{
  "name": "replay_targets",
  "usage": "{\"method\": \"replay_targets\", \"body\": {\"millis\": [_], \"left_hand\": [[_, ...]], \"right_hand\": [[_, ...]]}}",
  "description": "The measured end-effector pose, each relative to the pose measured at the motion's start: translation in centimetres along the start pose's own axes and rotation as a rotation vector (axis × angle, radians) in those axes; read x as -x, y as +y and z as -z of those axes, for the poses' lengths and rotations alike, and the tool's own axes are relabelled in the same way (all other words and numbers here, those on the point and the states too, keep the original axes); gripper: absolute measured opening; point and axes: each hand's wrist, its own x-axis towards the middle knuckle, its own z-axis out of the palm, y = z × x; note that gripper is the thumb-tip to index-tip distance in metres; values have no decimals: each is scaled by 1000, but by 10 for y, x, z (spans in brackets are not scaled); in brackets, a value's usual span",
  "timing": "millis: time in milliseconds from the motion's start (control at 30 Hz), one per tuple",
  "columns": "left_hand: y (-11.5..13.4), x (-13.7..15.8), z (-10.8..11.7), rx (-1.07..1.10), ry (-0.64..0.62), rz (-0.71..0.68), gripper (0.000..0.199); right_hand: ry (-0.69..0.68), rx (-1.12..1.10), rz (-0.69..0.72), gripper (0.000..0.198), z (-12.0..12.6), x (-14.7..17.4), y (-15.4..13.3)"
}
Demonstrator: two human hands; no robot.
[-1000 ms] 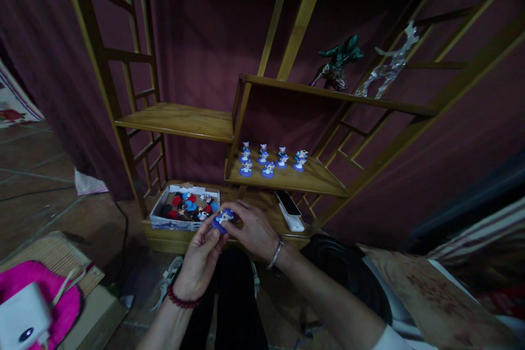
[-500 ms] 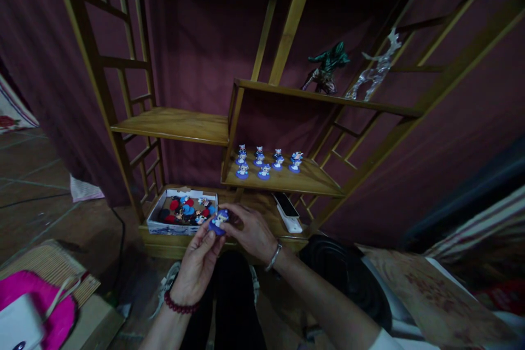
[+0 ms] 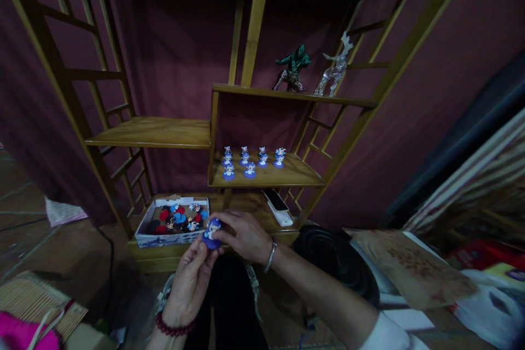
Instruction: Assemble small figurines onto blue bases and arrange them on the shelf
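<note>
Between my hands is a small purple-and-white figurine [image 3: 212,233] on a round purple base. My left hand [image 3: 191,279] pinches the base from below, its thumb on the near side. My right hand [image 3: 244,235] closes its fingers on the figurine's upper part from the right. Just beyond my left hand stands an open cardboard box [image 3: 168,239] holding a jumble of small figures with red, blue and black parts. On the middle shelf [image 3: 283,178], several similar figurines [image 3: 250,170] stand upright in rows, purple-based ones in front.
A dark phone [image 3: 275,200] lies on a white object [image 3: 284,219] at the lower shelf's right. Above are a green-and-brown figure [image 3: 294,68] and a clear deer statue [image 3: 335,65]. Wooden posts [image 3: 257,22] divide the shelving. A black coiled thing [image 3: 336,262] sits on the floor at right.
The view has turned a little to the right, so the shelving appears further left. The figurine now stands more upright between my hands, which both still hold it.
</note>
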Motion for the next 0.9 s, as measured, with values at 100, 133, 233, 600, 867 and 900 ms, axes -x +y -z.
{"method": "replay_targets", "body": {"millis": [100,133,233,600,867,900], "left_hand": [[-2,4,-2,16,-9,-11,15],[-3,5,-2,27,-13,-19,14],[-5,8,-2,43,10,-7,13],[-5,14,1,24,-42,-21,13],[-3,16,2,-9,-68,-10,17],[-3,16,1,-20,-77,-7,20]], "right_hand": [[-29,-13,55,28,5,3,-3],[-34,-21,60,28,5,3,-3],[-35,-29,63,28,5,6,-2],[-38,0,86,30,0,7,-5],[-42,-22,100,31,1,7,-2],[-46,-21,102,31,2,8,-3]]}}
